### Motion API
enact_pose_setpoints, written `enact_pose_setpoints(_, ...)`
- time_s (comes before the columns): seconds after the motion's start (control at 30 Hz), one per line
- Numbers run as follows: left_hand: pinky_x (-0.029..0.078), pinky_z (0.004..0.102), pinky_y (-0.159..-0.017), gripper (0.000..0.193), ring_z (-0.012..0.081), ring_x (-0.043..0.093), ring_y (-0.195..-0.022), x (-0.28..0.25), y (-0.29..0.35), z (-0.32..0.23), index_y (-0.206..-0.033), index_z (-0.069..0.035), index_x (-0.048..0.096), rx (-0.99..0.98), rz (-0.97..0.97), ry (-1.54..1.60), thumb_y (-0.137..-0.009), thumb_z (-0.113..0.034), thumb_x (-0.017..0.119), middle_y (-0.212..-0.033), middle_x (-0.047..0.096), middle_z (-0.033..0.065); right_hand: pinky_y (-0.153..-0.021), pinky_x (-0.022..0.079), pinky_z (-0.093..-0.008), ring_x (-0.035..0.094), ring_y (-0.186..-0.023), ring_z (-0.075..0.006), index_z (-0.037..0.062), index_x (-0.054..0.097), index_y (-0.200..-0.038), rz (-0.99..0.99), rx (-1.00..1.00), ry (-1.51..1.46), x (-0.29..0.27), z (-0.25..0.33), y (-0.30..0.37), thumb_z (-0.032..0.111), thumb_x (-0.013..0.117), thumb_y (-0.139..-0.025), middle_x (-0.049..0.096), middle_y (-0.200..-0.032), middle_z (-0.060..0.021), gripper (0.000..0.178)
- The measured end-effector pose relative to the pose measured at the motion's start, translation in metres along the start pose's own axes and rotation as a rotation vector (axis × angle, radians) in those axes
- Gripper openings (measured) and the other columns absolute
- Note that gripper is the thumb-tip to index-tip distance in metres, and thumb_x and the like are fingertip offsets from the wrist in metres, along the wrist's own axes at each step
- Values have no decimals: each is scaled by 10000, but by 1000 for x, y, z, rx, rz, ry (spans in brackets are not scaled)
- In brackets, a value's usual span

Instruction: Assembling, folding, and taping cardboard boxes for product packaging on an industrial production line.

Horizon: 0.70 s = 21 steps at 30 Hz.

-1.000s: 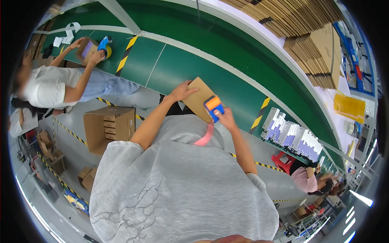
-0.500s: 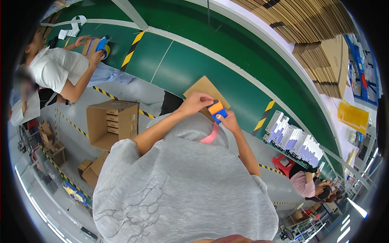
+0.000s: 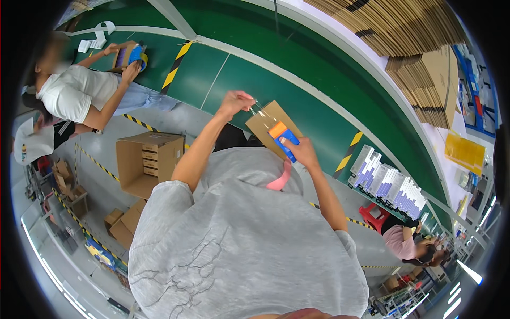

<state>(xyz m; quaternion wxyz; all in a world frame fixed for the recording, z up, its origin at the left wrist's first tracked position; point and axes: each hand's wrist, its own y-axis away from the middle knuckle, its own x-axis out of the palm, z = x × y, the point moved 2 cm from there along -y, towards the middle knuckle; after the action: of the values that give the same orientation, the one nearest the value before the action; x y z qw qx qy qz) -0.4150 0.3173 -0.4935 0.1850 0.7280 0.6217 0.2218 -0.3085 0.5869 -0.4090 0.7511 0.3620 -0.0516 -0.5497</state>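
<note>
My right hand (image 3: 302, 152) is wrapped round a blue and orange tape dispenser (image 3: 280, 137), held over a brown cardboard box (image 3: 289, 120) on the green bench. To its left, my left hand (image 3: 235, 103) pinches the end of a clear, shiny strip of tape (image 3: 261, 110). That strip stretches from my left fingertips toward the dispenser, across the cardboard. How much of the strip lies against the cardboard I cannot tell. Below my right hand, a pink strip (image 3: 280, 179) lies against my grey shirt.
An open carton (image 3: 180, 159) with small boxes stands on the floor at left. A co-worker (image 3: 79, 95) handles a blue tape dispenser (image 3: 137, 54) at the far left. White and purple boxes (image 3: 385, 183) line the bench at right. Flattened cartons (image 3: 419, 87) are stacked behind, at upper right.
My left hand has moved left, away from the dispenser, and the clear strip now shows between them. The dispenser has tilted, and more cardboard is visible. The co-worker's hands have shifted slightly.
</note>
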Motion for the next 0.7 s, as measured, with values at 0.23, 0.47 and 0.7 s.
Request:
enact_pose_setpoints(0.23, 495, 223, -563, 146, 101, 614, -629, 6, -21, 29, -882, -4, 696, 64, -67, -1, -769, -57, 773, -760, 682, 64, -524, 505, -310, 663, -528, -185, 8, 678, -697, -12, 104, 57, 9, -3, -8, 513, 680, -827, 632, -561, -87, 522)
enact_pose_setpoints(0.47, 515, 323, -784, 398, 192, 652, -839, 19, -32, 103, -976, 4, 687, 134, -294, -352, -801, -343, 770, -924, 699, 121, -524, 510, -319, 661, -520, -192, 19, 686, -724, 13, 145, 111, 9, 5, -14, 527, 677, -824, 645, -574, -84, 518)
enact_pose_setpoints(0.7, 449, 389, -952, 746, 264, 597, -1096, 32, -26, 74, -1183, 61, 619, -223, 72, -208, -803, -574, 705, -1164, 647, 186, -523, 524, -316, 663, -516, -194, 20, 695, -756, -45, 119, 60, 8, -1, -16, 546, 684, -808, 650, -589, -96, 529)
